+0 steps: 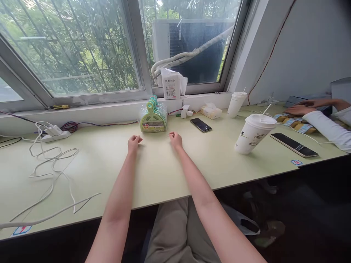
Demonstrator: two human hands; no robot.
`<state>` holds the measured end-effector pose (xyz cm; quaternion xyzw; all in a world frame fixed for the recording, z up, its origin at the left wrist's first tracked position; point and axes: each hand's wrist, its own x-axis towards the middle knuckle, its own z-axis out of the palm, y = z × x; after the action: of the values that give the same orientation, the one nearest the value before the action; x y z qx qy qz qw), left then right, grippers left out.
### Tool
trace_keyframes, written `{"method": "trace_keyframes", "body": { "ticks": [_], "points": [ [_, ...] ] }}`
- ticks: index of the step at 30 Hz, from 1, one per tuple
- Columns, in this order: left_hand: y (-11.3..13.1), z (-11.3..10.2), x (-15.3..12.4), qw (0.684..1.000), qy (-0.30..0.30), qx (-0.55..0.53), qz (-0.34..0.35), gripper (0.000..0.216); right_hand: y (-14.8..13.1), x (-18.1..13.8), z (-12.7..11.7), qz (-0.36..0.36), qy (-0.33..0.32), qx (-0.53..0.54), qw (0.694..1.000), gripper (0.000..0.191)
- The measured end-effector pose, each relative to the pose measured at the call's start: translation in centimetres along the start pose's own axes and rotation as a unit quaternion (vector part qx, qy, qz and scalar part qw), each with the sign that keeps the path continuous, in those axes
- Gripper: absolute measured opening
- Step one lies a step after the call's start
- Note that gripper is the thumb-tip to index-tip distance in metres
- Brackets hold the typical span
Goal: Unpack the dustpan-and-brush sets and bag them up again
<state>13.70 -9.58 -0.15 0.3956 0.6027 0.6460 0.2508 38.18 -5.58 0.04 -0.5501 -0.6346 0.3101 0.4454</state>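
Note:
My left hand [134,142] rests on the pale green table with its fingers curled in, and I see nothing in it. Likewise closed, my right hand [176,140] lies a short way to the right, with no object showing in its fingers. Just beyond them, between the two hands, stands a stack of green dustpan-and-brush sets [153,120] in clear plastic wrapping, handles up. Neither hand touches the stack.
Tangled white cables [55,160] and a power strip [56,136] lie left. A phone [201,124], tissue pack [211,111], white cups [255,133] [236,105] and another phone [294,144] are right. A co-worker's hands [300,108] touch yellow packs [297,124].

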Motion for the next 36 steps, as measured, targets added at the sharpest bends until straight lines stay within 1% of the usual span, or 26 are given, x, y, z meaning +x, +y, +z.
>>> {"method": "trace_keyframes", "body": {
  "ticks": [2, 4, 5, 8, 12, 15, 20, 30, 31, 33, 36],
  "points": [
    [0.9, -0.2, -1.7, 0.998, -0.058, -0.005, -0.004, 0.022, -0.2, -1.1, -0.6, -0.018, -0.046, 0.002, 0.999, 0.035],
    [1.6, -0.3, -3.2, 0.997, -0.080, -0.016, -0.010, 0.021, -0.5, -2.0, -1.1, -0.031, -0.079, -0.003, 0.996, 0.044],
    [1.8, -0.3, -3.7, 0.996, -0.085, -0.021, -0.013, 0.020, -0.5, -2.5, -1.3, -0.040, -0.090, -0.010, 0.995, 0.046],
    [2.1, -0.3, -4.6, 0.994, -0.110, -0.019, -0.016, 0.019, -0.7, -3.4, -1.8, -0.064, -0.115, -0.049, 0.990, 0.043],
    [2.0, -0.1, -4.7, 0.989, -0.146, 0.001, -0.021, 0.019, -1.2, -3.9, -1.9, -0.078, -0.146, -0.128, 0.978, 0.036],
    [2.0, -0.1, -4.6, 0.986, -0.166, 0.006, -0.016, 0.019, -1.4, -4.1, -1.8, -0.088, -0.151, -0.167, 0.970, 0.034],
    [2.1, 0.1, -4.8, 0.980, -0.195, 0.034, -0.002, 0.022, -1.3, -4.2, -1.7, -0.099, -0.151, -0.190, 0.965, 0.032],
    [2.4, 0.4, -4.8, 0.981, -0.191, 0.045, -0.008, 0.015, -1.4, -4.3, -1.7, -0.110, -0.143, -0.192, 0.965, 0.027],
    [2.3, 0.5, -4.8, 0.982, -0.179, 0.056, -0.009, 0.015, -1.4, -4.3, -1.8, -0.108, -0.146, -0.190, 0.965, 0.027],
    [2.2, 0.7, -4.6, 0.987, -0.136, 0.090, -0.004, 0.014, -1.4, -4.3, -1.8, -0.105, -0.148, -0.189, 0.965, 0.026],
    [1.9, 0.4, -4.3, 0.983, -0.040, 0.175, 0.035, 0.010, -1.2, -4.1, -1.6, -0.104, -0.140, -0.192, 0.966, 0.027]
  ]
}}
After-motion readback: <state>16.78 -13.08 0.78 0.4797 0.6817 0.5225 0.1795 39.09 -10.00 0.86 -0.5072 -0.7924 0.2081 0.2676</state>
